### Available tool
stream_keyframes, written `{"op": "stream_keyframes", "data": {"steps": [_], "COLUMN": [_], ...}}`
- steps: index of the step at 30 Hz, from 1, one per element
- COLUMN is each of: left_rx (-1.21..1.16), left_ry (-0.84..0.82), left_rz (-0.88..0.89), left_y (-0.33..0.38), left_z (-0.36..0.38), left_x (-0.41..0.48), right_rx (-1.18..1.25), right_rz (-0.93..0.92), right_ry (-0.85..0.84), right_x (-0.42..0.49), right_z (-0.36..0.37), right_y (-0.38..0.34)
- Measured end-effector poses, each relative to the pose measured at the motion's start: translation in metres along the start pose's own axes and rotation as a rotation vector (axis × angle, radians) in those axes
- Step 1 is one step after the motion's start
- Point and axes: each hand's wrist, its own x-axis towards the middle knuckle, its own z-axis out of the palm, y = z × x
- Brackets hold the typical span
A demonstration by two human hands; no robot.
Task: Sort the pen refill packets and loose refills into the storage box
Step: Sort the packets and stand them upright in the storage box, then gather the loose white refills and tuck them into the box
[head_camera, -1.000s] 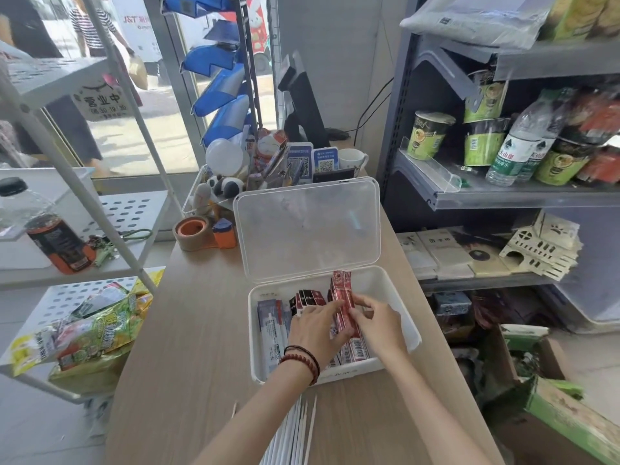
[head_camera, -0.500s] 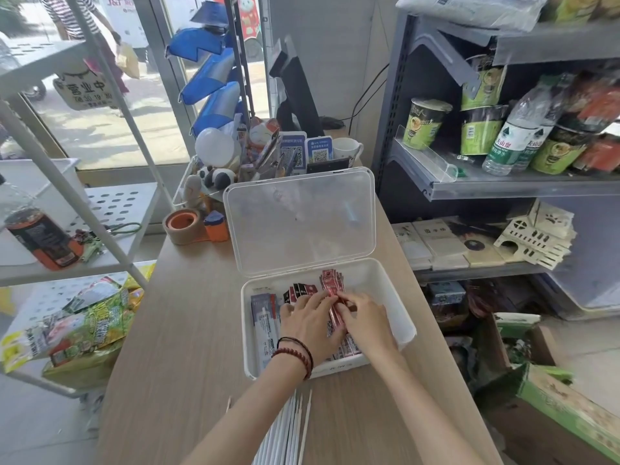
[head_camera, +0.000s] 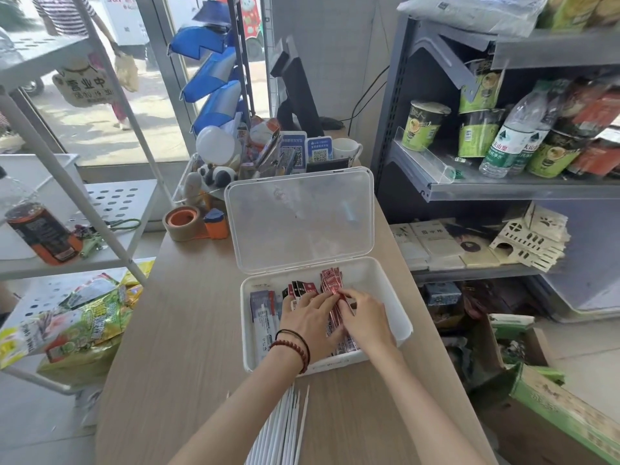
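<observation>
Left hand (head_camera: 310, 322): fingers lie almost straight on the packets in the box, pressing but not grasping.
Right hand (head_camera: 364, 317): fingertips pinch the red refill packets (head_camera: 330, 280).
Change: a second ago the red bundle stood steeper; now it leans lower, beside the black packets (head_camera: 300, 288).
Storage box (head_camera: 399, 310): open on the table, lid (head_camera: 298, 219) raised behind.
Loose refills (head_camera: 288, 427): white, outside the box on the near side.
Meaning: the packets seem nearly settled; the loose refills are probably next.

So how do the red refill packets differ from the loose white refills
The red packets sit inside the storage box, touched by the left hand and right hand; the white refills lie outside on the table. The red packets are flat and printed; the white refills are thin, plain sticks.
</observation>
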Motion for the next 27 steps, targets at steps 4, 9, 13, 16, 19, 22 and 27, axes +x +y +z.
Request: {"op": "stream_keyframes", "data": {"steps": [4,9,13,16,19,22,27], "left_rx": [0.023,-0.002,-0.063,-0.14,-0.233,-0.295,-0.446], "left_ry": [0.058,0.08,0.228,0.363,0.465,0.429,0.091], "left_rz": [0.004,-0.061,-0.074,-0.144,-0.318,-0.512,-0.619], "left_y": [-0.009,-0.028,-0.045,-0.06,-0.075,-0.087,-0.093], "left_z": [-0.016,-0.049,-0.065,-0.061,-0.045,-0.016,0.03], "left_x": [-0.003,-0.009,-0.039,-0.085,-0.139,-0.182,-0.229], "right_rx": [-0.026,-0.122,-0.133,-0.049,0.044,0.011,-0.097], "right_rz": [-0.07,-0.145,-0.294,-0.38,-0.385,-0.286,-0.153], "right_ry": [0.048,0.093,0.152,0.099,-0.015,-0.142,-0.356], "right_x": [-0.002,-0.009,-0.04,-0.082,-0.121,-0.144,-0.155], "right_z": [-0.001,-0.012,-0.022,-0.02,-0.009,0.007,0.029], "right_y": [-0.002,-0.013,-0.034,-0.04,-0.034,-0.018,0.001]}}
